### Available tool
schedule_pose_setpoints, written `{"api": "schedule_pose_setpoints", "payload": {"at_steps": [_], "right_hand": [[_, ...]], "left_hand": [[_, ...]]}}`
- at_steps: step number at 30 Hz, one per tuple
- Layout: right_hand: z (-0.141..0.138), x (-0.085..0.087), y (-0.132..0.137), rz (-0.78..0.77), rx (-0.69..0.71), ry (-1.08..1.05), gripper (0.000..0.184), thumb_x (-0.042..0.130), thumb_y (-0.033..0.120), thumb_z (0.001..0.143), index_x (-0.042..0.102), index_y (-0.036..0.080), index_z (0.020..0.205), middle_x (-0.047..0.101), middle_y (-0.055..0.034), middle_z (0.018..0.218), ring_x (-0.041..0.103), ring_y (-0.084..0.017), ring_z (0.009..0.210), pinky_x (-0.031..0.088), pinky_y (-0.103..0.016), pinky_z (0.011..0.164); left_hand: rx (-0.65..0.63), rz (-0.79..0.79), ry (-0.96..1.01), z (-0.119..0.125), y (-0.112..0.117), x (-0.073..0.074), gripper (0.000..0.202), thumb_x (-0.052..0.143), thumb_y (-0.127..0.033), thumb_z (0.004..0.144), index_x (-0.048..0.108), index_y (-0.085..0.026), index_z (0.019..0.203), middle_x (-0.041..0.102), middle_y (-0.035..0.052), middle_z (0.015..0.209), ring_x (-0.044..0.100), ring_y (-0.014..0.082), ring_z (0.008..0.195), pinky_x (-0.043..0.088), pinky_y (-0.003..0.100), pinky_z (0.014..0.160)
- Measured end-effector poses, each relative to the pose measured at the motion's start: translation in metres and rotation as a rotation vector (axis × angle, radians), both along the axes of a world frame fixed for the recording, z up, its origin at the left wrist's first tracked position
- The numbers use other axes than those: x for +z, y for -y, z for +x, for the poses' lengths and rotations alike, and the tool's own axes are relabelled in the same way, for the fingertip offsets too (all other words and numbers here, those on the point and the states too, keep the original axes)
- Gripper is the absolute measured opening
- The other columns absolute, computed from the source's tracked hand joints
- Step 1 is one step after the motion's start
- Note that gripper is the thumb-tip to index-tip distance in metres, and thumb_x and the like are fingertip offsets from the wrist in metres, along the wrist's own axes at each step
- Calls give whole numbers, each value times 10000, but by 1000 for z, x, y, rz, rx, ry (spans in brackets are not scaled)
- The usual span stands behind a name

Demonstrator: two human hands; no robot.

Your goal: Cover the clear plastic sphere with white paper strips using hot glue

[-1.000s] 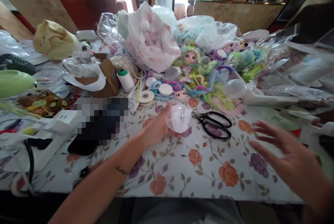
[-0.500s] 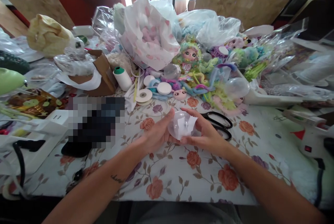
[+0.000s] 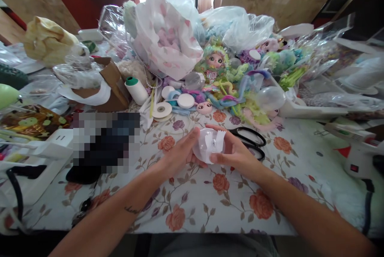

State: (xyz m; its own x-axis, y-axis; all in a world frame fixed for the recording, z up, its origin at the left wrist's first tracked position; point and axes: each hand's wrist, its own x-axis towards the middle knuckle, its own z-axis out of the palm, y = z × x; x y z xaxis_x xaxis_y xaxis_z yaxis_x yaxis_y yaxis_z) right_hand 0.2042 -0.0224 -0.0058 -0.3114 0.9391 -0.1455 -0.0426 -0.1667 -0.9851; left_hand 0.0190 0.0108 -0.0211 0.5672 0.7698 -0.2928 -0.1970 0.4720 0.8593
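Between my two hands is a clear, rounded plastic ball (image 3: pixel 200 146), held above the flowered tablecloth (image 3: pixel 192 205). A strip of white tape (image 3: pixel 218 142) with a jagged end lies over its right side. My left hand (image 3: pixel 183 151) cups the ball from the left, thumb on top and fingers underneath. My right hand (image 3: pixel 232 151) grips it from the right, its thumb pressed on the tape. Black-handled scissors (image 3: pixel 251 139) lie just beyond my right hand, their blades partly hidden.
A doll (image 3: pixel 215 60), plastic bags (image 3: pixel 168 37) and white round lids (image 3: pixel 186 100) pile up at the back. A thread spool (image 3: pixel 136 90) and ribbon roll (image 3: pixel 162 110) stand left of them. A glue gun (image 3: pixel 357 149) is at right, a power strip (image 3: pixel 39 165) at left.
My right thumb has shifted up onto the tape, which now lies flatter over the ball. The camera view has moved slightly; both hands stay around the ball.
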Motion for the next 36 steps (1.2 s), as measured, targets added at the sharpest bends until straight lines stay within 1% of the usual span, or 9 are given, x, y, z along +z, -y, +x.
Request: {"api": "schedule_pose_setpoints", "payload": {"at_steps": [6, 15, 17, 19, 22, 25, 28, 31, 36], "right_hand": [[3, 0, -1, -39, 33, -68, 681, 830, 328, 749, 536, 330, 1364, 644, -50, 1274, 649, -237, 1110, 537, -331, 888], [8, 0, -4, -46, 67, -73, 668, 846, 277, 746, 561, 367, 1344, 662, -24, 1257, 653, -228, 1097, 535, -318, 861], [6, 0, -3, 1, -1, -40, 678, 866, 287, 719, 561, 352, 1321, 652, -30, 1235, 655, -237, 1075, 540, -336, 856], [4, -1, -3, 72, -81, -19, 687, 888, 300, 685, 563, 334, 1290, 625, -38, 1250, 641, -244, 1090, 541, -347, 870], [3, -6, -4, 173, -137, 8, 677, 888, 316, 683, 548, 330, 1269, 609, -43, 1253, 631, -244, 1102, 547, -349, 872], [4, -9, -4, 271, -149, 111, 672, 865, 332, 711, 524, 340, 1291, 609, -54, 1253, 639, -253, 1079, 552, -378, 875], [6, -9, -4, 366, -203, 251, 702, 863, 346, 702, 510, 334, 1309, 565, -72, 1333, 606, -284, 1152, 526, -422, 938], [8, -7, -4, 425, -212, 348, 713, 858, 356, 697, 503, 326, 1314, 538, -77, 1367, 569, -305, 1212, 489, -452, 994], [6, -1, -2, 468, -138, 446, 670, 828, 333, 713, 508, 316, 1300, 550, -67, 1291, 592, -282, 1131, 487, -444, 979]], "left_hand": [[-17, 41, 15, 0, 0, 1, 592, 530, -664, 889, 602, -204, 1255, 714, 73, 918, 689, 194, 787, 516, 238, 595], [-21, 100, -26, -1, 1, 1, 587, 497, -691, 888, 674, -191, 1140, 593, 12, 648, 579, 147, 604, 509, 251, 556], [8, 134, -70, -2, 1, 2, 641, 458, -720, 887, 644, -206, 1222, 673, 55, 805, 623, 168, 680, 539, 279, 605], [20, 210, -83, -4, 1, 3, 681, 406, -733, 899, 550, -258, 1365, 691, 99, 1113, 675, 219, 911, 573, 334, 756], [-46, 403, -120, -8, 1, 1, 758, 588, -694, 833, 401, -350, 1482, 497, 93, 1482, 549, 302, 1290, 527, 413, 988], [-7, 644, -250, -8, 2, -3, 943, 822, -533, 700, 341, -378, 1496, 382, 105, 1565, 431, 341, 1410, 500, 448, 1046], [211, 931, -293, -9, 1, -2, 905, 836, -514, 687, 374, -340, 1446, 421, 134, 1497, 430, 320, 1403, 482, 462, 1067], [414, 1206, -336, -15, -2, 9, 683, 837, -534, 672, 555, -269, 1235, 565, 101, 1231, 562, 254, 1187, 491, 423, 1010], [441, 1462, -425, -22, -1, 34, 297, 784, -415, 786, 674, -221, 982, 614, 13, 856, 576, 157, 827, 492, 331, 800]]}}
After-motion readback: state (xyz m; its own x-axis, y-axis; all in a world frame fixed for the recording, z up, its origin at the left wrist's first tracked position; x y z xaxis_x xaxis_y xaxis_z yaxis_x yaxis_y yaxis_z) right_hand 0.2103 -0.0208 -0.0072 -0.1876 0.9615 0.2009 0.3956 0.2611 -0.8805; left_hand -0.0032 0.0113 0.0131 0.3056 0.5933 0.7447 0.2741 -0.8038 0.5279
